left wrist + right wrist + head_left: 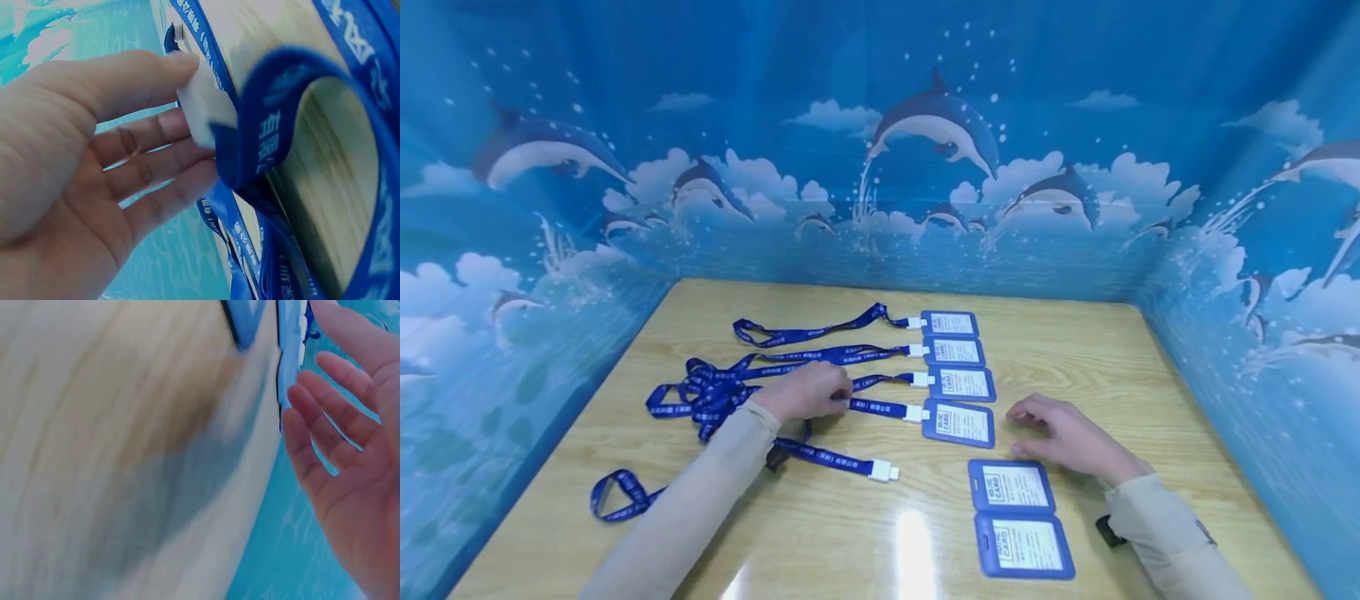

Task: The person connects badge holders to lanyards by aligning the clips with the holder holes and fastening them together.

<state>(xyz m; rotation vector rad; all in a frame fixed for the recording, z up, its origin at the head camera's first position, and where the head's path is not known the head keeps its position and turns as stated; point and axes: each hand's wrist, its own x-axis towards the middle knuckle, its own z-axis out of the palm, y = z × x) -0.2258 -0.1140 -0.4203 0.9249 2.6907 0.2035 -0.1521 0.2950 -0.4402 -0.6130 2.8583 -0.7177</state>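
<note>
My left hand (808,392) is over the lanyards left of the middle of the table. In the left wrist view its thumb and fingertips pinch a white plastic clip (203,109) on a blue printed lanyard (269,125), whose strap loops away from it. My right hand (1060,433) hovers with relaxed fingers, holding nothing, at the right of the badge holders. Two blue badge holders (1011,486) without straps lie below it, one above the other. Several more badge holders (958,423) form a column, each joined to a lanyard (876,407) stretching left.
Another lanyard (831,457) lies nearer the front, its white clip (882,472) pointing right with no card on it. Tangled straps (715,396) heap at the left, and a strap loop (617,500) lies at front left. A dolphin-print curtain (880,242) encloses the wooden table (1120,358).
</note>
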